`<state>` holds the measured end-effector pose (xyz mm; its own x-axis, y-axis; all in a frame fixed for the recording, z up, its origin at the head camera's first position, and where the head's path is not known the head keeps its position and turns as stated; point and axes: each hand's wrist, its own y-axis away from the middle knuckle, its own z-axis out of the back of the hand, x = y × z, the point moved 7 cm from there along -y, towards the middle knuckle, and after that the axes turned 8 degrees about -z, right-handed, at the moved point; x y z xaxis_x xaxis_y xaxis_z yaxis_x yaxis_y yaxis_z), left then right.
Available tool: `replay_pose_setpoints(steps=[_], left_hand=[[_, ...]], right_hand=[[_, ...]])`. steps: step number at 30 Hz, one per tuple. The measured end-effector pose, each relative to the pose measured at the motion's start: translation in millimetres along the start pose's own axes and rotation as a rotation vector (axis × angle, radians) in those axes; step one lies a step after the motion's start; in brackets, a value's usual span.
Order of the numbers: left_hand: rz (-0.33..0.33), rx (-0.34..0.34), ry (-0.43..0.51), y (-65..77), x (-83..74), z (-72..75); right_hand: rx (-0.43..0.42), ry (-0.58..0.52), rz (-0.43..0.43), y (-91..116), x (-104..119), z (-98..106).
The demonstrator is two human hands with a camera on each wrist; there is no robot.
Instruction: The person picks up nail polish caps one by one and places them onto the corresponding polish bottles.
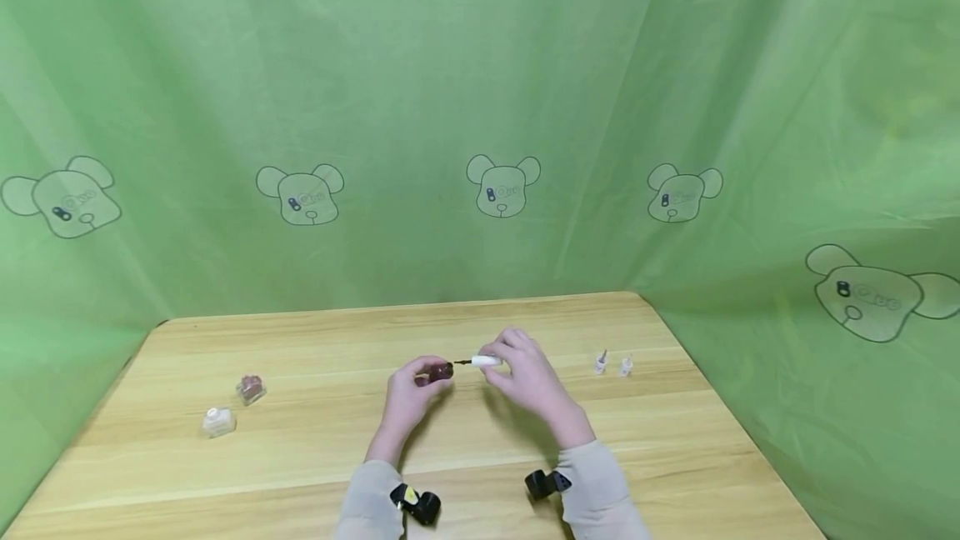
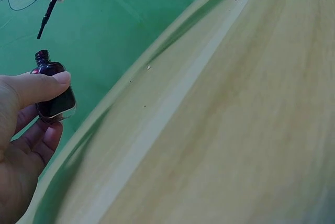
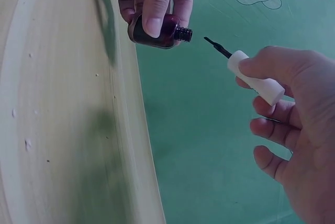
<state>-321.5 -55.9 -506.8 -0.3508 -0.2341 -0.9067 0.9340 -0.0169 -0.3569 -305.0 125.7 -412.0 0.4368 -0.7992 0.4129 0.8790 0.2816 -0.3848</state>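
A dark red nail polish bottle (image 2: 64,102), uncapped with its threaded neck bare, is gripped between the thumb and fingers of my left hand (image 1: 408,394). My right hand (image 1: 528,377) pinches a white nail polish cap (image 3: 256,80) between thumb and fingers. From that cap a dark brush (image 3: 219,46) points toward the bottle's mouth, a short gap apart from it. Both hands are above the middle of the table. In the right wrist view the other fingers of my right hand curl loosely below the cap.
On the left of the wooden table (image 1: 315,457) stand a bottle with pinkish-brown contents (image 1: 251,388) and a whitish bottle (image 1: 218,422). Two small white caps, one with a dark brush upward (image 1: 601,362) and one paler (image 1: 626,366), stand on the right. Green curtains surround the table.
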Motion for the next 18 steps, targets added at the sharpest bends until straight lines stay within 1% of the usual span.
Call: replay_pose_setpoints(steps=[3,10,18], left_hand=[[-0.013,0.005,-0.001,0.0,-0.7,-0.7],[-0.047,0.018,-0.022,0.7,-3.2,-2.3],[-0.062,0.046,-0.037,1.3,-6.9,-4.6]], right_hand=[[0.023,0.009,-0.002,0.0,0.3,-2.2],[0.023,0.021,0.015,0.2,0.8,-4.6],[0.046,0.034,0.0,0.7,-2.3,-7.4]])
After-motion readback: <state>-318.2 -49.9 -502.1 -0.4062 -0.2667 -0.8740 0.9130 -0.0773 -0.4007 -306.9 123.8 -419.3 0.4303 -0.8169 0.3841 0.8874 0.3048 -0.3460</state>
